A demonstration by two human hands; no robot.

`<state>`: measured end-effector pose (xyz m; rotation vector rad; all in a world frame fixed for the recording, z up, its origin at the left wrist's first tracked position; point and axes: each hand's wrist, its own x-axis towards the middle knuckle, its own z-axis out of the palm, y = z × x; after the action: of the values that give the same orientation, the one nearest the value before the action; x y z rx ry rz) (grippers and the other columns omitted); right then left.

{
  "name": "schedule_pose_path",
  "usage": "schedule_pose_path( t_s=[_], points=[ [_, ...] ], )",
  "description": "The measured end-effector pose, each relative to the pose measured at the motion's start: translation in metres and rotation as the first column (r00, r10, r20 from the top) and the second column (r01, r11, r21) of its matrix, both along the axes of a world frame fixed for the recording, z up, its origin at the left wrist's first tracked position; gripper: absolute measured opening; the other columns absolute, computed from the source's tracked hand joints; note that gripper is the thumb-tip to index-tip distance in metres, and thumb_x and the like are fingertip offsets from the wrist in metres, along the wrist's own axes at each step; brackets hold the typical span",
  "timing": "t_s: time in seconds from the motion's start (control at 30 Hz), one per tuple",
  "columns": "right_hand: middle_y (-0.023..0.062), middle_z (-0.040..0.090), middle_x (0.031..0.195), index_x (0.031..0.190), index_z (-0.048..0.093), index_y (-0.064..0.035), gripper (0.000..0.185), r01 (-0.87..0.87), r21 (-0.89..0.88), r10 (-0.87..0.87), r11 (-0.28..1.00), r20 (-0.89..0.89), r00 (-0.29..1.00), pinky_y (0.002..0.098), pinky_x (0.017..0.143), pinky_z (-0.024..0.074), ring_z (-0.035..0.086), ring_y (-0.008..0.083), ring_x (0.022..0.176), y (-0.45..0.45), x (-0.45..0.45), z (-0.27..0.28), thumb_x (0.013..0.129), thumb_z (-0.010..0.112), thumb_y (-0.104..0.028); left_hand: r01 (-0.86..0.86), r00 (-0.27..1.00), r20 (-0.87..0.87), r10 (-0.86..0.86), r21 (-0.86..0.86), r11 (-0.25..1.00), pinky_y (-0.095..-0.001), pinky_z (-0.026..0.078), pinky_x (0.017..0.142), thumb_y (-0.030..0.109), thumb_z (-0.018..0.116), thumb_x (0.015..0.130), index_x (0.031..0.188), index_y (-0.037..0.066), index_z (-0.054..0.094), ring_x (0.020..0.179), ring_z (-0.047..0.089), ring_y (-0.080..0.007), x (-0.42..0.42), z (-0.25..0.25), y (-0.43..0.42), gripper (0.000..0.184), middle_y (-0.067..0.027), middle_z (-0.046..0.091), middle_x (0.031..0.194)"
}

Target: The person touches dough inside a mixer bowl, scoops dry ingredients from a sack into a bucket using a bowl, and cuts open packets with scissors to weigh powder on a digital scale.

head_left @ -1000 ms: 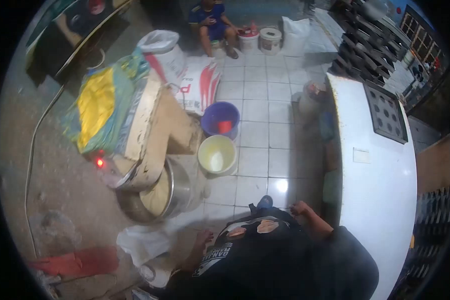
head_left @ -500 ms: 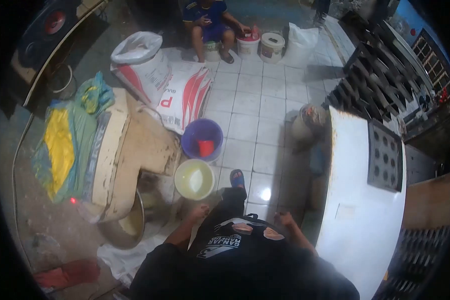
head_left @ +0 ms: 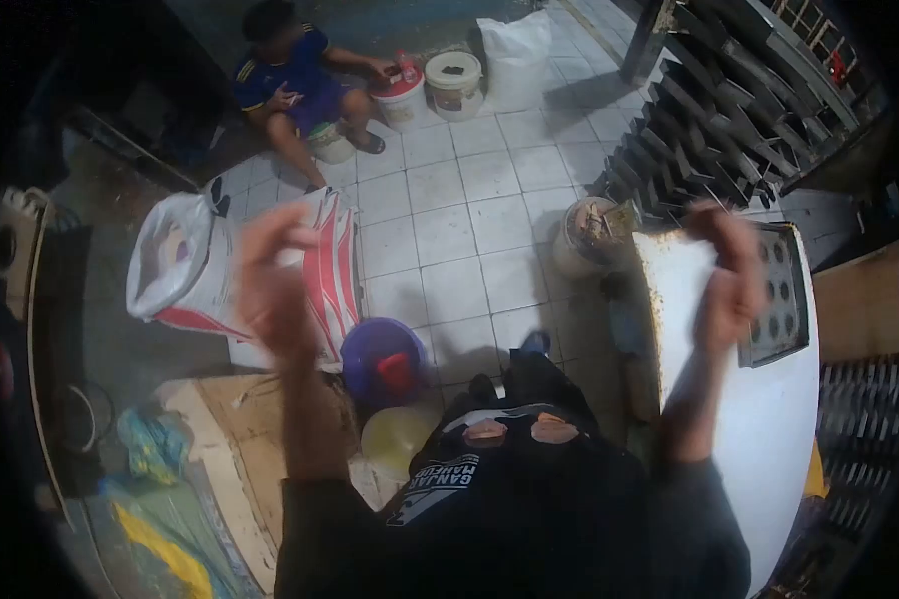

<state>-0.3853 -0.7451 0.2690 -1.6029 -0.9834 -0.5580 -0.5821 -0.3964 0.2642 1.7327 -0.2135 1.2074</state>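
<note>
Both my hands are raised in front of me and blurred by motion. My left hand (head_left: pixel 275 275) is over the red and white sack (head_left: pixel 332 262), with its fingers bent inward; no object shows in it. Above the white counter (head_left: pixel 769 439), near the dark tray with round hollows (head_left: pixel 781 295), is my right hand (head_left: pixel 731 265), its fingers curled. Whether anything is in it cannot be made out. Below my left forearm are a purple bucket (head_left: pixel 365 349) with a red scoop (head_left: pixel 398 371) and a pale yellow bucket (head_left: pixel 392 439).
A seated person (head_left: pixel 295 85) is at the back, touching a red-lidded bucket (head_left: pixel 402 105). Beside it stand a lidded white bucket (head_left: pixel 453 88) and a white sack (head_left: pixel 515 55). Stacked dark metal trays (head_left: pixel 709 110) rise behind the counter. An open sack (head_left: pixel 175 255) is at left.
Both my hands have risen from beside my body to in front of me. The view has shifted forward and turned, and the buckets and beige machine now lie lower in it.
</note>
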Motion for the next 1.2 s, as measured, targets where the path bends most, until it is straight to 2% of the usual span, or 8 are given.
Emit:
schedule_pose_path(
  t_s=[0.03,0.1,0.13,0.17,0.27,0.5,0.8,1.2],
  points=[
    [0.0162,0.061,0.108,0.119,0.058,0.0036,0.038,-0.049,0.073,0.035,0.996,0.185,0.982,0.0337,0.085,0.0477,0.06,0.0232,0.096,0.013,0.013,0.033,0.098,0.049,-0.027,-0.193,0.978,0.108,0.178,0.144,0.971,-0.0368,0.049,0.08,0.035,0.062,0.084,0.118,-0.01,0.055,0.087,0.062,-0.0253,0.008,0.035,-0.001,0.057,-0.0221,0.062,0.112],
    [0.0161,0.062,0.108,0.119,0.058,0.0036,0.038,-0.188,0.115,0.113,0.975,0.472,0.875,0.0337,0.085,0.0477,0.06,0.0232,0.096,0.032,0.038,0.073,0.098,0.049,-0.027,-0.187,0.975,0.18,0.129,0.357,0.915,-0.0357,0.05,0.078,0.037,0.059,0.087,0.12,-0.008,0.054,0.087,0.062,-0.0256,0.018,0.096,0.007,0.056,-0.0229,0.062,0.109],
    [0.0161,0.062,0.107,0.118,0.058,0.0036,0.038,-0.243,0.104,0.145,0.964,0.559,0.816,0.0337,0.084,0.0478,0.06,0.0232,0.095,0.042,0.052,0.086,0.098,0.049,-0.027,-0.183,0.972,0.215,0.092,0.453,0.873,-0.0352,0.05,0.077,0.038,0.058,0.089,0.121,-0.007,0.054,0.087,0.062,-0.0258,0.023,0.126,0.011,0.055,-0.0232,0.062,0.108],
    [0.016,0.062,0.107,0.118,0.058,0.0036,0.037,-0.29,0.083,0.176,0.954,0.628,0.758,0.0337,0.084,0.0478,0.06,0.0232,0.095,0.051,0.069,0.098,0.098,0.049,-0.026,-0.207,0.97,0.231,0.081,0.598,0.775,-0.0332,0.05,0.072,0.043,0.053,0.091,0.129,-0.004,0.045,0.082,0.058,-0.0233,0.038,0.152,0.005,0.061,-0.0218,0.053,0.119],
    [0.0159,0.062,0.106,0.117,0.058,0.0035,0.036,-0.398,0.014,0.264,0.917,0.728,0.633,0.0336,0.083,0.0478,0.06,0.0232,0.094,0.08,0.126,0.118,0.098,0.049,-0.026,-0.212,0.963,0.27,-0.01,0.777,0.592,-0.0331,0.05,0.071,0.042,0.053,0.092,0.128,-0.004,0.045,0.082,0.059,-0.0233,0.092,0.176,-0.003,0.059,-0.0216,0.053,0.118],
    [0.0156,0.062,0.104,0.114,0.059,0.0034,0.034,-0.524,-0.052,0.367,0.85,0.772,0.519,0.0336,0.082,0.0479,0.06,0.0231,0.092,0.154,0.259,0.155,0.097,0.048,-0.024,-0.251,0.96,0.28,0.019,0.826,0.505,-0.033,0.051,0.071,0.039,0.053,0.092,0.127,-0.004,0.046,0.082,0.059,-0.0232,0.209,0.189,0.036,0.056,-0.0209,0.054,0.116],
    [0.0152,0.063,0.101,0.11,0.06,0.0033,0.032,-0.602,-0.083,0.42,0.794,0.791,0.446,0.0335,0.08,0.048,0.06,0.0229,0.089,0.257,0.402,0.148,0.096,0.048,-0.022,-0.423,0.906,0.384,0.18,0.778,0.464,-0.0329,0.052,0.071,0.035,0.054,0.092,0.126,-0.003,0.047,0.082,0.06,-0.0231,0.322,0.163,0.115,0.052,-0.02,0.056,0.114],
    [0.0147,0.064,0.098,0.106,0.061,0.0032,0.029,-0.668,-0.027,0.448,0.744,0.761,0.469,0.0334,0.077,0.0481,0.06,0.0228,0.086,0.453,0.525,0.137,0.095,0.047,-0.019,-0.533,0.846,0.451,0.284,0.734,0.421,-0.0327,0.053,0.071,0.03,0.054,0.092,0.124,-0.003,0.049,0.083,0.061,-0.0229,0.426,0.153,0.29,0.046,-0.0189,0.057,0.11]
  ],
)
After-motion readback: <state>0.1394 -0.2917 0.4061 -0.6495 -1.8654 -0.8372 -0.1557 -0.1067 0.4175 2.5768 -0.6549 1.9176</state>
